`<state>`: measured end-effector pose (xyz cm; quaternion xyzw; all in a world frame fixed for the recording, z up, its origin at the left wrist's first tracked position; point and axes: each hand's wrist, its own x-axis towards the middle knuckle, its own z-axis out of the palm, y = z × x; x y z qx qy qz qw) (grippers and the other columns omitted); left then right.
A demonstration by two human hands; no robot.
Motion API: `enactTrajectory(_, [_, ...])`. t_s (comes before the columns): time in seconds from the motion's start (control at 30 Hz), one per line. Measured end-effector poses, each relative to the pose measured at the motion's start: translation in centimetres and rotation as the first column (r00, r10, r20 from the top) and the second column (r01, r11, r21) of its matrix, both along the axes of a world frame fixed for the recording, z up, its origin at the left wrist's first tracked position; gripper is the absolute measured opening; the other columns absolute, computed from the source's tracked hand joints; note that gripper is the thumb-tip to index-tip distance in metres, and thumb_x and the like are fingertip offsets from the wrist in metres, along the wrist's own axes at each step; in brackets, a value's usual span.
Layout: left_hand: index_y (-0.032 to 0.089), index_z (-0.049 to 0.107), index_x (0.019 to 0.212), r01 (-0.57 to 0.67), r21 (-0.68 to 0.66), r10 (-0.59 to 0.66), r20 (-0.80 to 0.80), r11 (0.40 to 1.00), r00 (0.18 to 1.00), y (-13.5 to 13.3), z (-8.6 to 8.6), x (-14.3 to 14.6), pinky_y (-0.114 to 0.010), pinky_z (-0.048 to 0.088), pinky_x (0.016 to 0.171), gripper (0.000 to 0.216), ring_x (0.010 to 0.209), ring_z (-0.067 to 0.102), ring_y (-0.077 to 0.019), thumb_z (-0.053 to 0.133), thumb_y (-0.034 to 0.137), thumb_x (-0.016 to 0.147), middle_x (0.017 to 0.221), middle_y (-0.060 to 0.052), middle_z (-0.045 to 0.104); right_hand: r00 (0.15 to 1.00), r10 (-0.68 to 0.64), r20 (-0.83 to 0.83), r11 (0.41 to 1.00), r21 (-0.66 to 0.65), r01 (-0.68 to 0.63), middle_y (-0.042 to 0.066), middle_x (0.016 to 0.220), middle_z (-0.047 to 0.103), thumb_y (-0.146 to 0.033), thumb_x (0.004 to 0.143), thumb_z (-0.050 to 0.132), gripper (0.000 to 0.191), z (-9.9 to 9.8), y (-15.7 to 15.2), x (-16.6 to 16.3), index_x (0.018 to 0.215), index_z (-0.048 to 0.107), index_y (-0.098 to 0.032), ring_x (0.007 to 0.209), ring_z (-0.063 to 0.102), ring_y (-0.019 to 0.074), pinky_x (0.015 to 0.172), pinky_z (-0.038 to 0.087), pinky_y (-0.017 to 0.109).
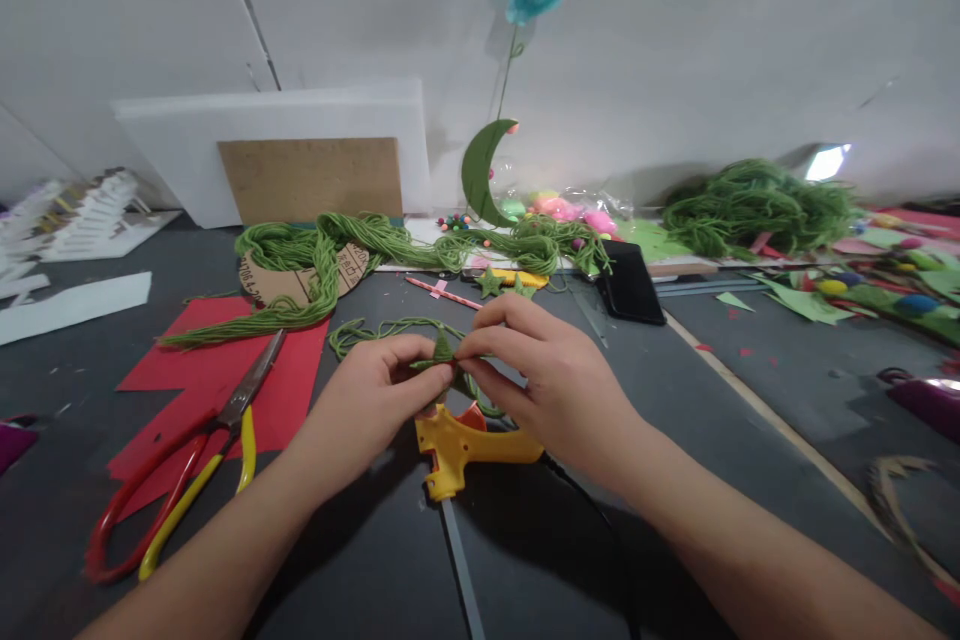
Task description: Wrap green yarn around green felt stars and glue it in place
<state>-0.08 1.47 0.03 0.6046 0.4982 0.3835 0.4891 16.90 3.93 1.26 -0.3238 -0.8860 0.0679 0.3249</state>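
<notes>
Between both hands is a small green star [442, 348] that looks wrapped in yarn, one point standing up. My left hand [386, 385] pinches its left side between thumb and fingers. From the right, my right hand [544, 360] has its fingertips closed at the star's right edge, where a strand of green yarn seems to run. Below the hands lies a yellow hot glue gun [480, 445], with a glue stick [459, 560] sticking out of its back. A loose loop of green yarn [390, 327] lies behind the star.
Scissors [232, 410] with red and yellow handles lie on red paper [289, 390] at left. Behind are a green yarn skein [322, 250], two finished-looking green stars [491, 283], a black phone [630, 280] and a green crescent moon [478, 170]. A yarn pile [757, 210] sits at right.
</notes>
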Motion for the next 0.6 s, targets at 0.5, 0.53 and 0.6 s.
enactTrajectory(0.5, [0.018,0.057,0.074,0.073,-0.053,-0.068,0.099,0.996,0.993,-0.3,-0.4,0.1,-0.020,0.043,0.060,0.007,0.060,0.053,-0.0097,0.060,0.025,0.074,0.063,0.004,0.055,0.983,-0.097,-0.157,0.797,-0.603,-0.018,-0.003,0.059,0.054,-0.016,0.072,0.056,0.007,1.4,0.3,0.4,0.068,0.062,-0.015,0.050,0.041,0.0063,0.047,0.031,0.019])
enactTrajectory(0.53, [0.018,0.057,0.074,0.099,-0.060,-0.093,0.095,0.993,0.991,-0.3,-0.3,0.0,-0.020,0.043,0.059,0.007,0.059,0.052,-0.0097,0.059,0.025,0.074,0.061,0.004,0.054,0.983,-0.089,-0.158,0.743,-0.668,-0.041,-0.003,0.058,0.054,-0.018,0.072,0.056,0.008,1.5,0.4,0.6,0.068,0.062,-0.015,0.050,0.041,0.0062,0.047,0.030,0.019])
enactTrajectory(0.6, [0.018,0.057,0.074,0.159,-0.073,-0.152,0.087,0.985,0.985,-0.4,-0.2,0.0,-0.020,0.042,0.057,0.006,0.057,0.051,-0.0092,0.059,0.024,0.074,0.060,0.004,0.053,0.981,-0.042,-0.189,0.610,-0.782,-0.125,-0.003,0.059,0.054,-0.020,0.072,0.057,0.008,1.5,0.8,0.9,0.067,0.061,-0.014,0.052,0.042,0.0061,0.048,0.031,0.019])
